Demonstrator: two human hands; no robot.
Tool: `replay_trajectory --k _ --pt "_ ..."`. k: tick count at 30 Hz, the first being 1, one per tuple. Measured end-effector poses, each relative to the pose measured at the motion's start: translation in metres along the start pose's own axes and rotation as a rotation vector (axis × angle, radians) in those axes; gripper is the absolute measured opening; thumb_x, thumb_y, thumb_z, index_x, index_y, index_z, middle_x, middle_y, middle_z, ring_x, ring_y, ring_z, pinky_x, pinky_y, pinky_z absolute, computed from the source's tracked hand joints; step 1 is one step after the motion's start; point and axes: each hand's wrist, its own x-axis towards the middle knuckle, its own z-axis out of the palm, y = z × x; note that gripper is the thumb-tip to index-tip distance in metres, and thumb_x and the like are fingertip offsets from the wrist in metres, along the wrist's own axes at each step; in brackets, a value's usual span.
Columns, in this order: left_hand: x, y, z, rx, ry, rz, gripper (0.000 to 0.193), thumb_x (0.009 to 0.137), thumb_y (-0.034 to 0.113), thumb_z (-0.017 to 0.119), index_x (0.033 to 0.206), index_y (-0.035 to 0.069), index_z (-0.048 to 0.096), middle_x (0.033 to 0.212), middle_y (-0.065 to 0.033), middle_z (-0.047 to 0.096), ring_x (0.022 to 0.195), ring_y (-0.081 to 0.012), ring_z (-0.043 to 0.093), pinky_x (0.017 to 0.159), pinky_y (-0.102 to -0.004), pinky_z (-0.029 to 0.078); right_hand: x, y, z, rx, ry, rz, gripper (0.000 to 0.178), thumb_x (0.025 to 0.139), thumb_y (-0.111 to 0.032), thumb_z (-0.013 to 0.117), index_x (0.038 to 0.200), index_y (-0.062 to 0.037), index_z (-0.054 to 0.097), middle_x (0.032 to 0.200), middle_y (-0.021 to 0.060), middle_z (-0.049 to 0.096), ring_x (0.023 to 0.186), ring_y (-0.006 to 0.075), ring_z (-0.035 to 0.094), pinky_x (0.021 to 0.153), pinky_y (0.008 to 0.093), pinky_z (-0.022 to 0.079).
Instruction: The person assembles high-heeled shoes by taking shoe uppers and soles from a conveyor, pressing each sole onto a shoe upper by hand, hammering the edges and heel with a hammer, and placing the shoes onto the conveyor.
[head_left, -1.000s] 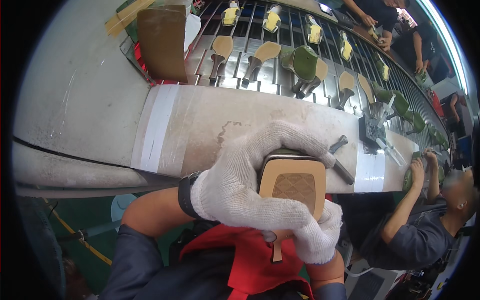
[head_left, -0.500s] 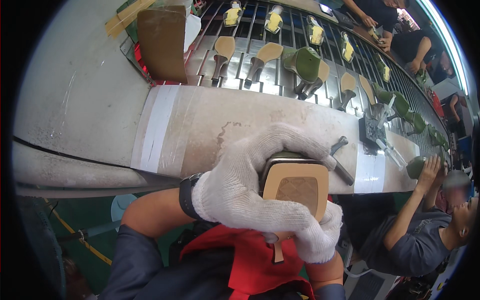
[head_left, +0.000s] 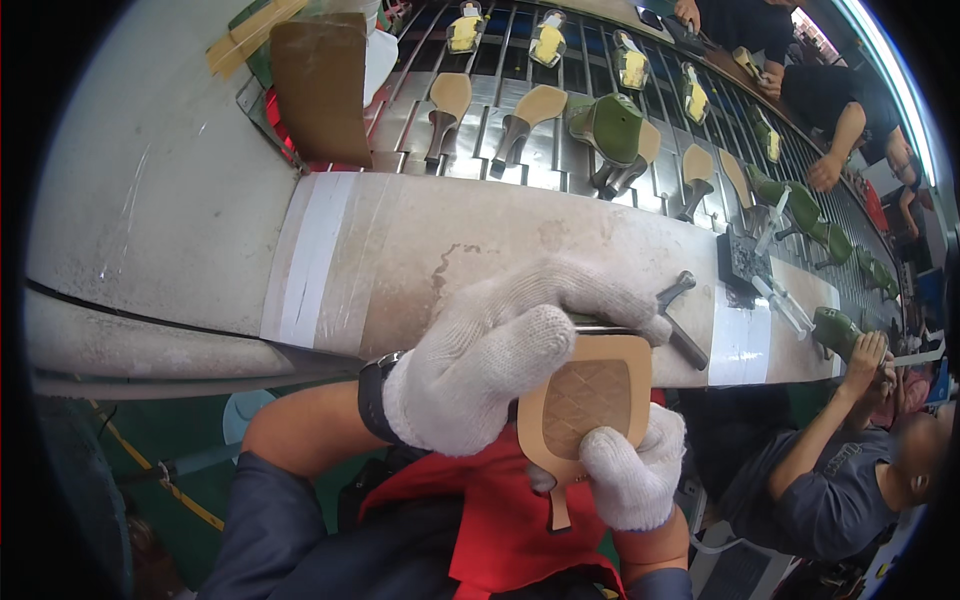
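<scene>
Head camera: at the lower centre of the frame, two hands in white knitted gloves hold a shoe (head_left: 590, 385), its tan sole facing the viewer, broad end upward and narrow heel pointing to the lower edge; a darker panel on the sole bears a diamond pattern, and whether it includes lettering cannot be told. The left hand (head_left: 470, 375) has its fingers arched around the far edge of the shoe and its thumb raised off the sole; how firmly the hidden fingertips press cannot be told. The right hand (head_left: 640, 470) grips the shoe's lower right side, thumb flat on the sole.

Just right of the hands, a hammer (head_left: 683, 322) lies on the pale worktable (head_left: 400, 260); white tape (head_left: 318, 265) crosses the table at centre left. Across the upper centre, shoes rest on a metal rack (head_left: 480, 110); at the right, a co-worker (head_left: 830, 490) holds a green shoe (head_left: 836, 332); their grey shirt bears pale lettering, too small to make out.
</scene>
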Motion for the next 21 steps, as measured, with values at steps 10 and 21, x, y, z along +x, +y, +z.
replay_trajectory --k 10,21 --pt "-0.002 0.064 0.023 0.198 0.147 -0.389 0.039 0.115 0.025 0.052 0.125 -0.008 0.069 0.126 -0.0249 0.076 0.120 -0.0300 0.074 0.107 -0.0447 0.059 -0.008 -0.004 0.004 -0.073 -0.043 0.104 0.028 0.106 -0.018 0.067 0.107 0.0070 0.081 0.089 0.0122 0.082 0.079 0.0148 0.077 0.073 0.0301 0.063" --pt "0.045 -0.013 -0.014 -0.243 0.215 -0.103 0.069 0.121 0.048 0.030 0.148 -0.010 0.056 0.146 -0.0235 0.066 0.135 -0.0307 0.066 0.118 -0.0448 0.051 0.039 -0.039 -0.016 0.026 0.118 0.033 0.045 0.109 -0.031 0.059 0.124 0.0099 0.069 0.091 0.0204 0.078 0.069 0.0208 0.077 0.058 0.0309 0.064"
